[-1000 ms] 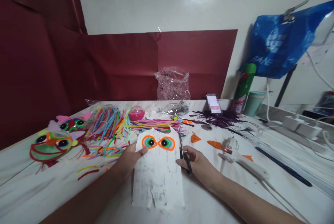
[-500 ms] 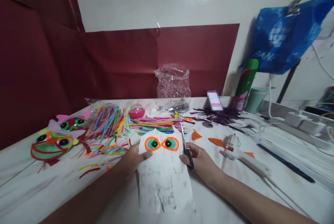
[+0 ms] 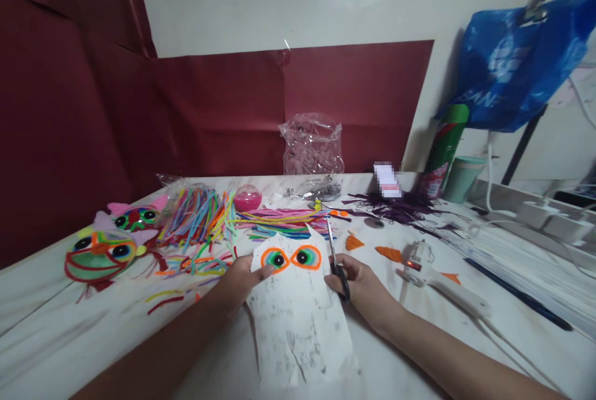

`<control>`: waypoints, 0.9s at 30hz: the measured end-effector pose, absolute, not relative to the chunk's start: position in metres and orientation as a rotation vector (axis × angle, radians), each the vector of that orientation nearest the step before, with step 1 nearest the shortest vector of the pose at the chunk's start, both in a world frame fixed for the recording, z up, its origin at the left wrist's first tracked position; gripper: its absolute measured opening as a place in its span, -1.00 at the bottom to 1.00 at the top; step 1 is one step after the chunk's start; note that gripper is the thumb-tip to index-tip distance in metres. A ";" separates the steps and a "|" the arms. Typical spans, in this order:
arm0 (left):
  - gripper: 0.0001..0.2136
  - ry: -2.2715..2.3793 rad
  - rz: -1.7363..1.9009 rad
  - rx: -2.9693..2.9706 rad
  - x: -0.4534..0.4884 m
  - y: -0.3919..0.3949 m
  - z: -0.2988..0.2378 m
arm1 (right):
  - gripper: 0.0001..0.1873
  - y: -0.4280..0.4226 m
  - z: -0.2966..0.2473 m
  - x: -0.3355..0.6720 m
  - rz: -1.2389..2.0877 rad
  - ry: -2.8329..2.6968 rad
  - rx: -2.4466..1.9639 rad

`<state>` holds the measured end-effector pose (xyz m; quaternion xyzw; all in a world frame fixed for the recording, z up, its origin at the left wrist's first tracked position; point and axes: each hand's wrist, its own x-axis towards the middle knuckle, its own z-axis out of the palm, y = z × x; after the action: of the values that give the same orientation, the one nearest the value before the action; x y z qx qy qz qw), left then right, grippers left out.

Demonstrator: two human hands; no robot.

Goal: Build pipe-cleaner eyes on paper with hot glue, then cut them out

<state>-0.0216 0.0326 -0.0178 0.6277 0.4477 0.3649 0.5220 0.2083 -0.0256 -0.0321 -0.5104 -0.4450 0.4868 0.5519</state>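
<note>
My left hand [image 3: 246, 277] pinches the left edge of a white paper cutout [image 3: 298, 325], its thumb lying on the front. The cutout has two pointed ears at the top and a torn slit near the bottom. Two orange-rimmed eyes [image 3: 305, 258] with green and blue rings and black centres sit on its upper part. A pair of scissors [image 3: 339, 272] with black handles is held in my right hand [image 3: 354, 282], blades pointing up beside the paper's right edge. My right thumb is close to that edge; whether it touches the paper I cannot tell.
A hot glue gun [image 3: 447, 288] and orange pieces [image 3: 388, 254] lie to the right. Colourful pipe cleaners [image 3: 190, 217] spread behind and left, beside two animal-face crafts [image 3: 100, 257]. Purple strands [image 3: 395, 207], a pink container [image 3: 248, 199] and a power strip [image 3: 535, 217] stand further back.
The view has shifted slightly, so most things appear a little further right. The paper's lower end has swung a bit to the right. Both hands keep their holds.
</note>
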 end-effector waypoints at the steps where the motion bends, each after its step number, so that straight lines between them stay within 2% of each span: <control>1: -0.63 1.112 0.872 1.553 -0.022 0.033 -0.017 | -0.61 -0.025 -0.032 0.208 1.149 -1.053 -1.208; 11: -0.68 1.234 0.862 1.657 -0.021 0.032 -0.016 | -0.58 -0.024 -0.033 0.210 1.196 -1.082 -1.154; 15: -0.60 1.070 0.810 1.543 -0.022 0.033 -0.018 | -0.57 -0.024 -0.034 0.212 1.183 -1.098 -1.145; 19: -0.56 1.005 0.930 1.486 -0.027 0.042 -0.020 | -0.55 -0.026 -0.036 0.212 1.260 -1.203 -1.127; 24: -0.51 1.086 0.725 1.812 -0.025 0.038 -0.018 | -0.54 -0.029 -0.039 0.210 1.320 -1.348 -1.129; 27: -0.54 1.078 0.655 1.993 -0.021 0.027 -0.017 | -0.55 -0.031 -0.043 0.209 1.340 -1.403 -1.129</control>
<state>-0.0207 0.0275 -0.0174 0.7810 0.4223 0.2568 0.3818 0.2085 -0.0307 -0.0425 -0.4532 -0.5634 0.5379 0.4334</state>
